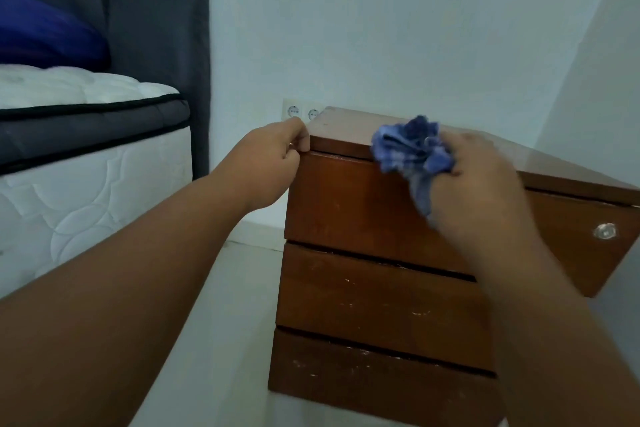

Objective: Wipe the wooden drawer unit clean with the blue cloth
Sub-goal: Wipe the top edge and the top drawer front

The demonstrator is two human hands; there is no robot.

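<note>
Nearest you, the one wooden drawer unit stands on the pale floor beside the bed. The side toward you shows three stacked brown panels, scuffed with pale flecks, and one clear knob sits on the adjoining right side. Your left hand curls its fingers round the unit's top left corner and grips the edge. Your right hand is clenched on the single blue cloth, checked and bunched at the top's front edge, with a tail hanging down. Behind are two wall sockets. Farther left are one white mattress and one dark headboard.
</note>
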